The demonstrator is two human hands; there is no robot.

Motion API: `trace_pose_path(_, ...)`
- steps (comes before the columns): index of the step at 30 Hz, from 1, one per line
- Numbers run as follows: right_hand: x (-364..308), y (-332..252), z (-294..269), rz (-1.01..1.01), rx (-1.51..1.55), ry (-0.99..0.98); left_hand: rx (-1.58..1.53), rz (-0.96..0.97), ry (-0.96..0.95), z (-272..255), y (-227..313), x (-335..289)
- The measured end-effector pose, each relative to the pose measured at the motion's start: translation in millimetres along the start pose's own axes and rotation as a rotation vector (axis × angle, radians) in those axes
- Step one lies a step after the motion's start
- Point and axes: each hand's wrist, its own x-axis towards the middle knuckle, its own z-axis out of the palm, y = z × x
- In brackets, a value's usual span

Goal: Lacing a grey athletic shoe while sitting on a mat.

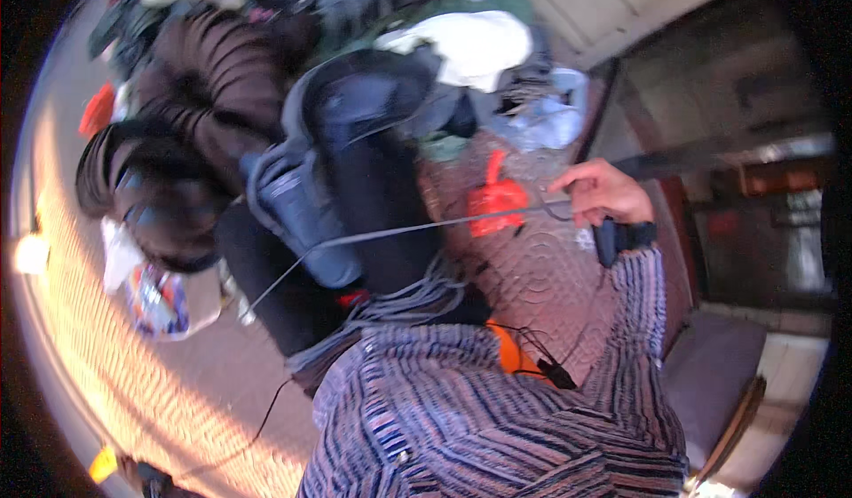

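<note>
Right hand [602, 192] pinching taut thin cord [417, 227] – could slip or snag on blue backpack [333, 169]; left hand not visible, grip n/a.

Grey strap [399, 230]: thin, flat, pulled taut, running near-horizontal from pile of dark garments to your right hand [602, 193], which pinches its right end.

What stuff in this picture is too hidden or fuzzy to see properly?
- Left hand: not in the head view; the striped sleeve and dark blue-grey clothes fill where it might be.
- Right hand: its grip on the thin grey strap is motion-blurred.
- Red thing: too blurred to tell its kind.
- Heap of clothes: pieces overlap, and the top edge cuts them off.
</note>
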Motion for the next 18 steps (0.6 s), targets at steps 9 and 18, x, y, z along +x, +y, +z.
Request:
trace_pose_path(9, -32.1, 111.3, -42.3, -0.896, 0.962, 0.385, 0.075, 0.121, -0.244, 178.7, 102.2, -73.7)
trace_pose_path(18, -9.8, 109.1, -24.6, -0.665, 1.055, 1.056, 0.081, 0.194, -0.294, 223.3, 138.2, -86.1)
